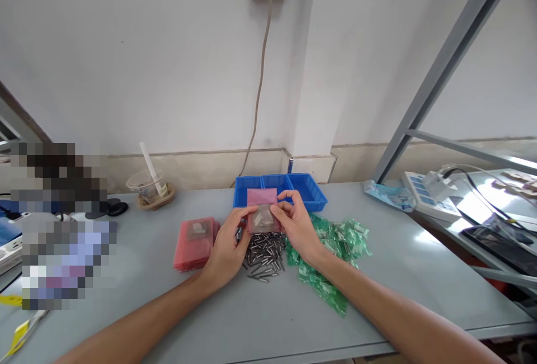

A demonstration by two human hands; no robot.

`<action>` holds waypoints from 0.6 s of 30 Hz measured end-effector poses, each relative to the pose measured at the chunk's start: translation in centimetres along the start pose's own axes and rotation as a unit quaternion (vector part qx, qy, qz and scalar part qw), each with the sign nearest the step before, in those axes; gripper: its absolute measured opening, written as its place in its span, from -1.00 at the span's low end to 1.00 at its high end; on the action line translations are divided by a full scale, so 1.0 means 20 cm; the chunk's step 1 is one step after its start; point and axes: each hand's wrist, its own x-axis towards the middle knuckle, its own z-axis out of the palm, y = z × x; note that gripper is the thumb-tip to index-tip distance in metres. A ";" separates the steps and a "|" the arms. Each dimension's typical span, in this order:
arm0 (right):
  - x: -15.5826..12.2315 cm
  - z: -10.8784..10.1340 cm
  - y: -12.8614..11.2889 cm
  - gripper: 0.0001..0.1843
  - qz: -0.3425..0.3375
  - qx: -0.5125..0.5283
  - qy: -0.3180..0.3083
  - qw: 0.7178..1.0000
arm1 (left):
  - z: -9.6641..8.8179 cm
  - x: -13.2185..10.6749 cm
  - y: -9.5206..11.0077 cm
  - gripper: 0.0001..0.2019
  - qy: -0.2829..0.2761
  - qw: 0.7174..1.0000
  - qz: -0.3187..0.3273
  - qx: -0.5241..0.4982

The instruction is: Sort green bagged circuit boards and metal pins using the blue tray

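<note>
My left hand (229, 246) and my right hand (297, 224) both pinch a small pink plastic bag (262, 210) held up between them over the grey table (268, 319). Small metal pieces show through the lower part of the bag. Right under the bag lies a heap of small metal pins (264, 252). A stack of pink bags (196, 242) sits to the left of my left hand. A spread of small green packets (335, 246) lies to the right, partly under my right wrist.
A blue divided tray (312, 190) stands behind the hands against the wall. A plastic cup with a straw (149, 185) is at back left. A power strip (423, 193), cables and dark devices lie at right under a slanted metal frame. A cord hangs down the wall.
</note>
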 end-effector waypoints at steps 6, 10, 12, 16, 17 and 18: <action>-0.01 0.00 -0.03 -0.64 -0.007 -0.011 -0.014 1.000 | -0.07 0.06 -0.05 -0.73 -0.008 0.998 0.029 0.053; -0.01 0.00 -0.05 -0.68 -0.012 -0.025 -0.018 0.999 | -0.09 0.07 -0.06 -0.70 -0.042 0.996 0.035 0.073; -0.01 0.00 -0.05 -0.69 -0.015 -0.032 -0.026 0.999 | -0.09 0.07 -0.07 -0.64 -0.048 0.995 0.040 0.083; -0.01 0.01 -0.07 -0.68 0.007 -0.045 -0.040 0.998 | -0.10 0.06 -0.07 -0.70 -0.026 0.994 0.041 0.102; -0.01 0.02 -0.08 -0.69 0.017 -0.043 -0.036 0.998 | -0.10 0.06 -0.07 -0.74 -0.011 0.993 0.042 0.105; -0.01 0.02 -0.08 -0.69 0.027 -0.039 -0.033 0.998 | -0.10 0.06 -0.07 -0.78 0.007 0.993 0.044 0.107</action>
